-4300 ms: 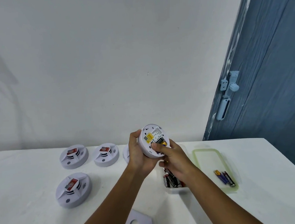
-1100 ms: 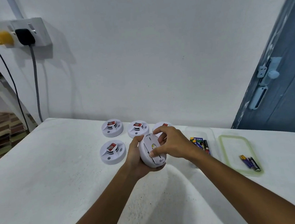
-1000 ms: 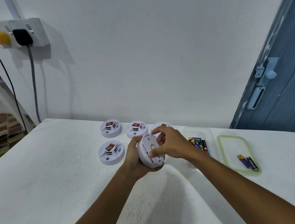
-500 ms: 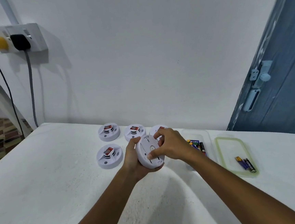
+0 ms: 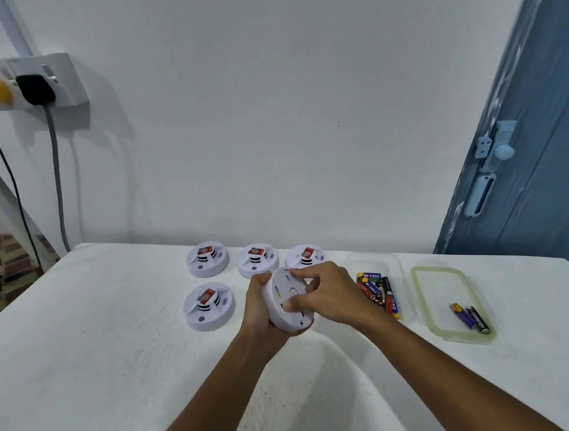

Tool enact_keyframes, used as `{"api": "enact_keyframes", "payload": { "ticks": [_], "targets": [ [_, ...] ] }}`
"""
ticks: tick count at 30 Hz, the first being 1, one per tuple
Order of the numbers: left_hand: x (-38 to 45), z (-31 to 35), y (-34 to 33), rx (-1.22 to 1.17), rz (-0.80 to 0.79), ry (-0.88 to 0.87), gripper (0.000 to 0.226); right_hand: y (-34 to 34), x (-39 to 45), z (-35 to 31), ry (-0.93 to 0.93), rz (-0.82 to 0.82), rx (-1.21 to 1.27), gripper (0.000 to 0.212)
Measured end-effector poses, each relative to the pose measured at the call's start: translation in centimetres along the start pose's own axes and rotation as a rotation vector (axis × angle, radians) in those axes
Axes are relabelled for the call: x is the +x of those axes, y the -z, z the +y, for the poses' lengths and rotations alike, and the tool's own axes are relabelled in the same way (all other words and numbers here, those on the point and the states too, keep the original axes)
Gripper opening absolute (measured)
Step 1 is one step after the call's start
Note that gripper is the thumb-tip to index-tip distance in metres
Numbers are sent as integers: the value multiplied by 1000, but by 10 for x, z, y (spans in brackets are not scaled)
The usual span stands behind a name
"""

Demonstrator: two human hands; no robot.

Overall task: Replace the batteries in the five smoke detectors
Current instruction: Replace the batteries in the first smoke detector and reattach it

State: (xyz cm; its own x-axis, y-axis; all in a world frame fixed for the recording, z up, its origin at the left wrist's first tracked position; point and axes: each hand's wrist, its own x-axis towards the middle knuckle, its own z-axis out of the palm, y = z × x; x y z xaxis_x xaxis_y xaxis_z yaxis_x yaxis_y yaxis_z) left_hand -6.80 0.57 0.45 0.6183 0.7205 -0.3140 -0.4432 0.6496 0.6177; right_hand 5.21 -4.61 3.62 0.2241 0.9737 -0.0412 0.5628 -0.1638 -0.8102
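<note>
step: back plate being seated on smoke detector (image 5: pixel 285 303) | position: above table (image 5: pixel 99 352) middle | left hand (image 5: pixel 259 312) cupping it, right hand (image 5: pixel 321 296) clamped on plate | advice: tabs being aligned before twisting

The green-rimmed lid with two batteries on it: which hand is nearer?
Right. The right hand grips the held smoke detector from the side toward the green-rimmed lid; the left hand holds the detector's far side.
</note>
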Motion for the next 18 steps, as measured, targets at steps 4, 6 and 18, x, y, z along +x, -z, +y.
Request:
{"api": "enact_keyframes", "payload": {
  "ticks": [4, 6, 18],
  "targets": [
    [2, -2, 0, 46, -35, -42, 48, 1, 0, 0, -38, 28, 47, 69],
    [3, -2, 1, 67, -29, -51, 47, 2, -1, -2, -66, 31, 74, 69],
    [2, 3, -9, 577, 142, -157, 39, 5, -17, 10, -308, -123, 737, 31]
  ]
}}
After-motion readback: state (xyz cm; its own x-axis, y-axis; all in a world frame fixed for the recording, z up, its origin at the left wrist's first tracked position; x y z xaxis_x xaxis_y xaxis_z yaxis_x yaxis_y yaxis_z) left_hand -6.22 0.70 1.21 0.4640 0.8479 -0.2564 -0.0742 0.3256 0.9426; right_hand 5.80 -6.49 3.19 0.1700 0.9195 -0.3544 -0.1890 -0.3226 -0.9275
